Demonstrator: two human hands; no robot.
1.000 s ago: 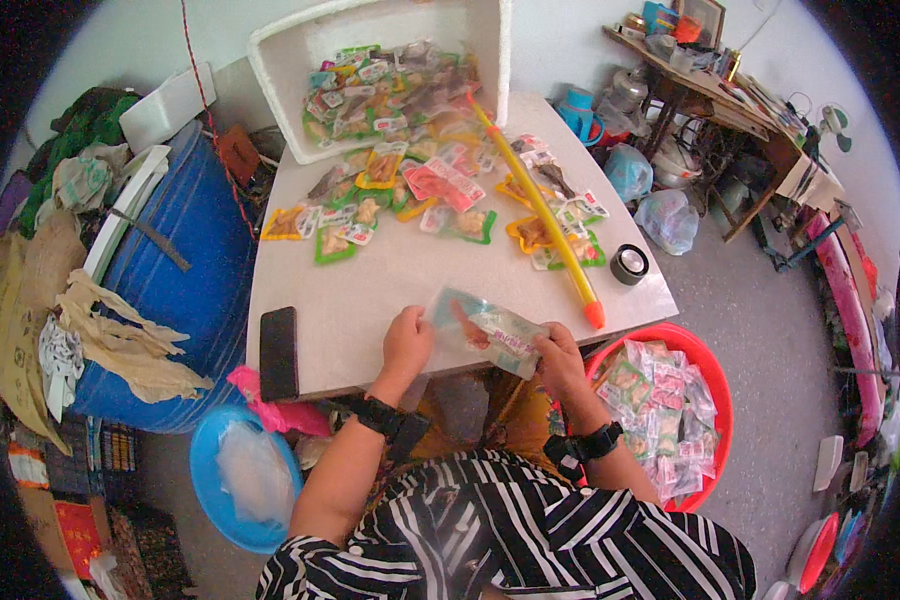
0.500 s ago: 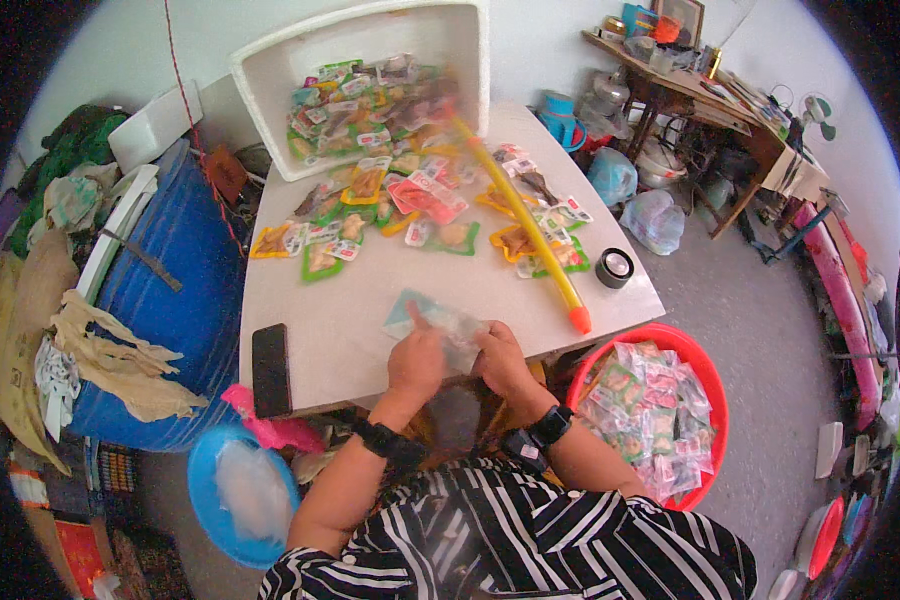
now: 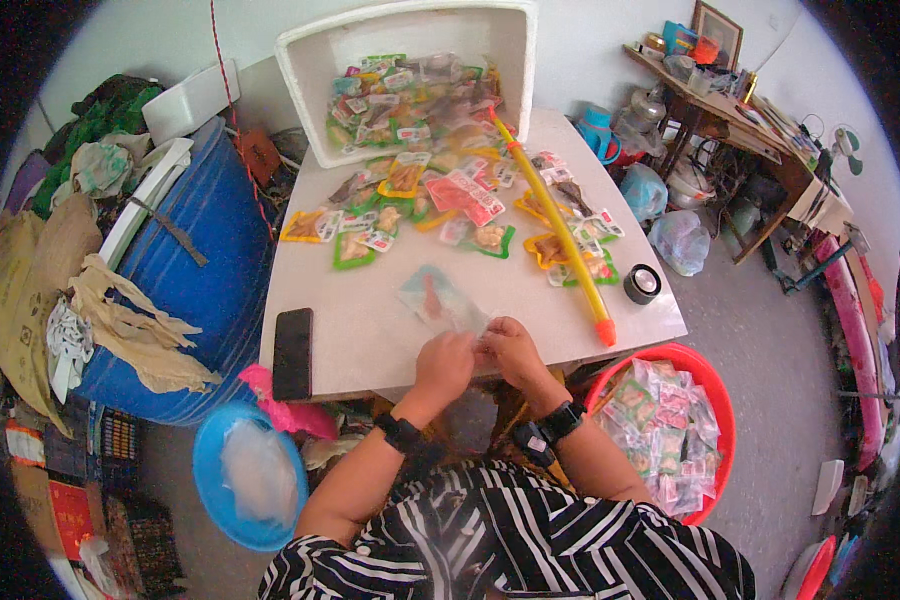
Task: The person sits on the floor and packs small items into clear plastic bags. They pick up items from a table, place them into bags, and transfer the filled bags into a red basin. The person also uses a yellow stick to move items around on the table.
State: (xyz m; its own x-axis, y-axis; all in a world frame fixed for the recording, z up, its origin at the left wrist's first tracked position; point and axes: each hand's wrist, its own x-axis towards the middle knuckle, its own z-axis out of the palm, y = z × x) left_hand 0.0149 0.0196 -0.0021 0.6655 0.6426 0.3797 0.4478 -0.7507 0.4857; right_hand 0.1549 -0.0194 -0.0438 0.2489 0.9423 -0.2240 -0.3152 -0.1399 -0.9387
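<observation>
A clear plastic bag [image 3: 452,312] with a bluish tint lies slanted over the near part of the table. Inside it shows a long pinkish-brown patch, too blurred to name. My left hand [image 3: 444,368] is closed at the bag's near end, its fingertips partly hidden. Close beside it, my right hand [image 3: 511,350] pinches the same end. Beyond the bag lie several small food packets [image 3: 490,238] in green, yellow and red wrappers. A yellow tube [image 3: 560,225] with orange ends slants across the table's right side.
More packets fill a white foam box [image 3: 308,100] tipped on its side. A black phone [image 3: 293,353] and a round black-rimmed object [image 3: 642,284] lie on the table [image 3: 350,310]. A red basin [image 3: 722,400] with bagged packets stands right, a blue basin [image 3: 208,480] with clear bags left.
My left hand has drawn back from its extended finger on the bag toward the near end, close to my right hand. The bag now lies more exposed; the whole view has shifted slightly.
</observation>
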